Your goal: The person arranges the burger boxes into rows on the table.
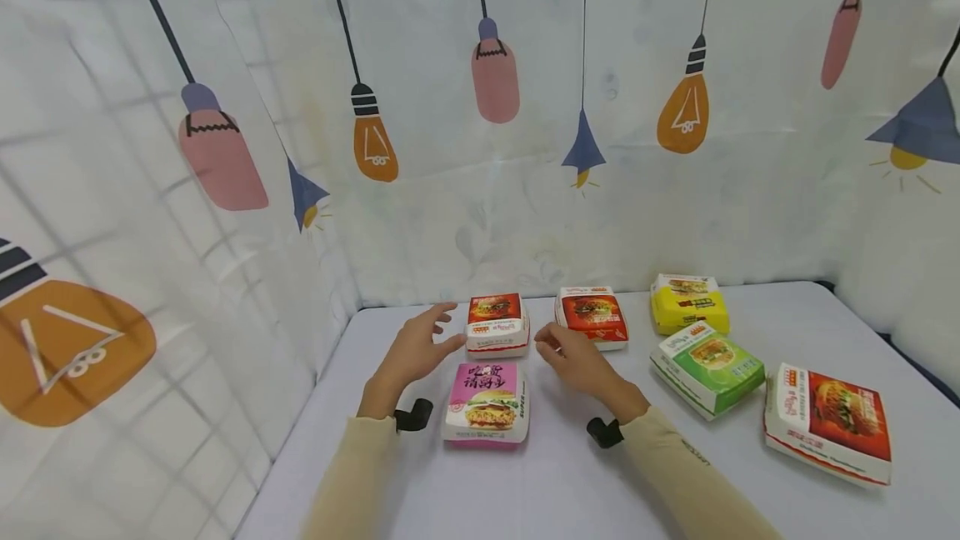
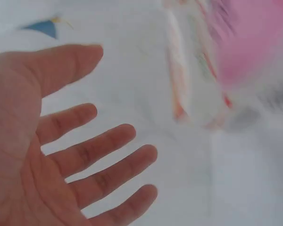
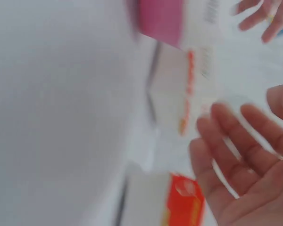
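Observation:
My left hand [image 1: 420, 346] hovers at the left of a red and white burger box [image 1: 498, 325], fingers spread and apart from it. In the left wrist view the left palm and fingers [image 2: 104, 181] show nothing held. On the other side of that box is my right hand [image 1: 577, 359], its fingers loosely bent and holding nothing, just in front of a second red burger box [image 1: 592, 317]. The right wrist view is blurred but shows the right fingers [image 3: 245, 146] relaxed. Between the forearms lies a pink burger box [image 1: 487, 403], touched by neither hand.
To the right lie a yellow burger box [image 1: 689, 304], a green burger box [image 1: 708, 368] set at an angle, and a large red and white burger box [image 1: 828, 422]. A white table [image 1: 555, 482] carries them all. Behind it hangs a curtain [image 1: 450, 215] printed with lamps.

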A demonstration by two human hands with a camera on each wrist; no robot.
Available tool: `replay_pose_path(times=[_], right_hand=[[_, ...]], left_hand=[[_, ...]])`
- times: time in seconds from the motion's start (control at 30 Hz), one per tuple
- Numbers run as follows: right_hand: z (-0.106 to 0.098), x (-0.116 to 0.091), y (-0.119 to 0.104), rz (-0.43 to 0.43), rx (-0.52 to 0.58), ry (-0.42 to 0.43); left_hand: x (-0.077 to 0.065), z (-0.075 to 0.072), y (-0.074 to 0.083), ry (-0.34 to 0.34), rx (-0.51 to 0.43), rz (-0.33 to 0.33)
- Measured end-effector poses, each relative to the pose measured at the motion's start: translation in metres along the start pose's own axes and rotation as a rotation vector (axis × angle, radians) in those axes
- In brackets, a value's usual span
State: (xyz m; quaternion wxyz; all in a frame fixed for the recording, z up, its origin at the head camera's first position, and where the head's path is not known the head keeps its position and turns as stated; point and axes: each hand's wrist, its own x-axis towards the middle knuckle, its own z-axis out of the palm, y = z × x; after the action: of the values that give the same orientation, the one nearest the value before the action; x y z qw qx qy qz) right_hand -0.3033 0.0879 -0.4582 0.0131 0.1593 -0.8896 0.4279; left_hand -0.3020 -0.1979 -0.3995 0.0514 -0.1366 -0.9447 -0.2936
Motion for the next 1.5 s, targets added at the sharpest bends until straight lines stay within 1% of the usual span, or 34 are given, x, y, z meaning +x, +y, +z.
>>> replay_pose_path(times=[0.07,0.13,0.2,0.27,0.37,0.43,0.5,0.6,0.67,0.77,0.83,0.97,1.03,1.13,1.33,1.5], right_hand=[[-0.014,-0.002,-0.001,-0.045,0.036,0.065],[-0.028,-0.003,0.0,-0.064,0.061,0.151],[-0.04,-0.003,0.002,-0.049,0.083,0.234],[-0.05,-0.003,0.007,-0.014,0.109,0.303],[-0.06,-0.005,0.015,0.049,0.146,0.363],[-0.063,-0.005,0.022,0.083,0.156,0.387],[-0.063,-0.004,0.027,0.11,0.138,0.402],[-0.061,0.0,0.033,0.129,0.105,0.398],[-0.06,0.002,0.036,0.139,0.089,0.392],[-0.058,0.006,0.041,0.155,0.103,0.371],[-0.057,0.007,0.044,0.177,0.108,0.348],[-0.055,0.009,0.049,0.207,0.086,0.285],[-0.054,0.01,0.05,0.222,0.081,0.264],[-0.054,0.009,0.053,0.242,0.071,0.245],[-0.056,0.008,0.056,0.256,0.023,0.194],[-0.059,0.008,0.056,0.252,0.014,0.17]], left_hand=[[-0.003,-0.002,0.021,0.078,-0.02,0.046],[-0.004,-0.002,0.044,0.153,-0.057,0.092],[-0.003,0.003,0.064,0.229,-0.113,0.136],[0.001,0.012,0.082,0.304,-0.201,0.172],[0.009,0.031,0.106,0.393,-0.348,0.187],[0.014,0.047,0.119,0.423,-0.433,0.168],[0.02,0.064,0.129,0.427,-0.499,0.139],[0.031,0.09,0.139,0.427,-0.556,0.111],[0.038,0.105,0.143,0.437,-0.58,0.104],[0.045,0.126,0.147,0.468,-0.595,0.071],[0.048,0.138,0.147,0.481,-0.591,0.027],[0.051,0.157,0.142,0.469,-0.529,-0.079],[0.051,0.163,0.139,0.447,-0.493,-0.121],[0.051,0.169,0.135,0.42,-0.455,-0.158],[0.05,0.178,0.132,0.405,-0.379,-0.164],[0.053,0.181,0.131,0.39,-0.37,-0.18]])
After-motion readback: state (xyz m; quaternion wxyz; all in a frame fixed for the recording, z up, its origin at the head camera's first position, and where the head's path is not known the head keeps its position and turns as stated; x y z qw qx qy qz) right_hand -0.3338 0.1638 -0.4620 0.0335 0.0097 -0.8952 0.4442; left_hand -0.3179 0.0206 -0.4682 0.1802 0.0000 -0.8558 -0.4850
